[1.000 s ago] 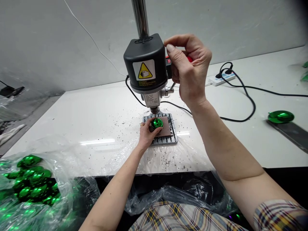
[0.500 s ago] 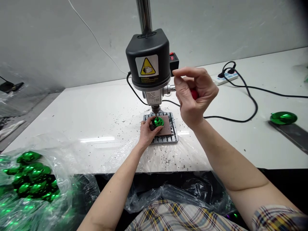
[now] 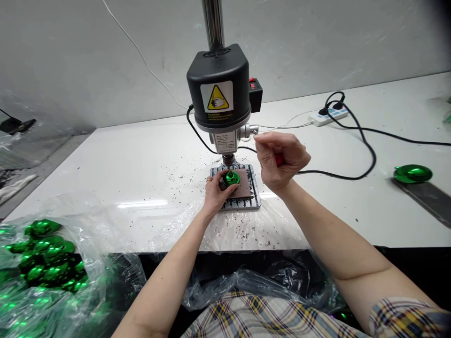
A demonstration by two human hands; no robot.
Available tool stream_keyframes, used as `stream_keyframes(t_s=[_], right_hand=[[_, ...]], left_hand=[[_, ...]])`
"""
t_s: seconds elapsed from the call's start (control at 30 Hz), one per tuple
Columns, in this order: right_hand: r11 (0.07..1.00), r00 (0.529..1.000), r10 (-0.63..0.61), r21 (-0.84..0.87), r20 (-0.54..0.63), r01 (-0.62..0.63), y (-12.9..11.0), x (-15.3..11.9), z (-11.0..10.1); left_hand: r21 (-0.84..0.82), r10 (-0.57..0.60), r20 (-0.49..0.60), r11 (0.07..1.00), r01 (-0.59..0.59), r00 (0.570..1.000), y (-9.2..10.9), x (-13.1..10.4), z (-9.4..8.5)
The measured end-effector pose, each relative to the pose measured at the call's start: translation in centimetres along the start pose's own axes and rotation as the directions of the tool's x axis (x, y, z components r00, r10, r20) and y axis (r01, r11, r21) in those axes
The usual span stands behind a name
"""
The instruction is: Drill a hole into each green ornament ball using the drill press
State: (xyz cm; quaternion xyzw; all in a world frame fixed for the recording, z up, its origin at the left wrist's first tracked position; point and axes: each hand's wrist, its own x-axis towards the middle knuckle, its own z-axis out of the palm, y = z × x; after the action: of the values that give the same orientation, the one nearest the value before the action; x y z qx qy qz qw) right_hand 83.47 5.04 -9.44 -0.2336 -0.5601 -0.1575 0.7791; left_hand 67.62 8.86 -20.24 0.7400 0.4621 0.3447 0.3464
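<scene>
A small drill press with a black motor housing stands on the white table. Below its chuck, a shiny green round piece rests on a brown board over the slotted metal base. My left hand grips this piece from the left, thumb and fingers around its rim. The drill tip is at or just over the piece; contact is too small to make out. My right hand is closed around the red knob of the press's feed lever, right of the chuck.
Clear plastic bags with several shiny green pieces lie at the left. Another green piece sits on a dark flat bar at the right. A power strip with black cables lies behind. Dark shavings dot the table.
My right hand has moved down with the lever knob, uncovering the lever's hub. My left hand and the green piece stay in place.
</scene>
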Motion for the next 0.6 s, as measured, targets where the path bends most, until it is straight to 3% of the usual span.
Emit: stream_keyframes(t_s=[0.3,0.43,0.53,0.6], right_hand=[[0.989,0.989,-0.143,-0.037,0.039,0.144,0.5,-0.3,-0.4],[0.988,0.977,-0.151,0.062,0.150,0.143,0.8,-1.3,-0.7],[0.998,0.996,-0.059,0.032,0.067,0.057,0.8,-0.2,0.0],[0.996,0.996,0.093,0.004,-0.016,-0.093,0.9,1.8,0.9]], left_hand=[[-0.002,0.000,-0.005,1.000,0.000,1.000,-0.1,0.1,0.0],[0.004,0.002,-0.006,1.000,-0.002,1.000,-0.2,0.1,0.0],[0.001,-0.002,-0.018,1.000,0.002,1.000,-0.4,0.4,0.1],[-0.009,-0.002,-0.024,1.000,0.002,1.000,-0.2,0.5,0.1]])
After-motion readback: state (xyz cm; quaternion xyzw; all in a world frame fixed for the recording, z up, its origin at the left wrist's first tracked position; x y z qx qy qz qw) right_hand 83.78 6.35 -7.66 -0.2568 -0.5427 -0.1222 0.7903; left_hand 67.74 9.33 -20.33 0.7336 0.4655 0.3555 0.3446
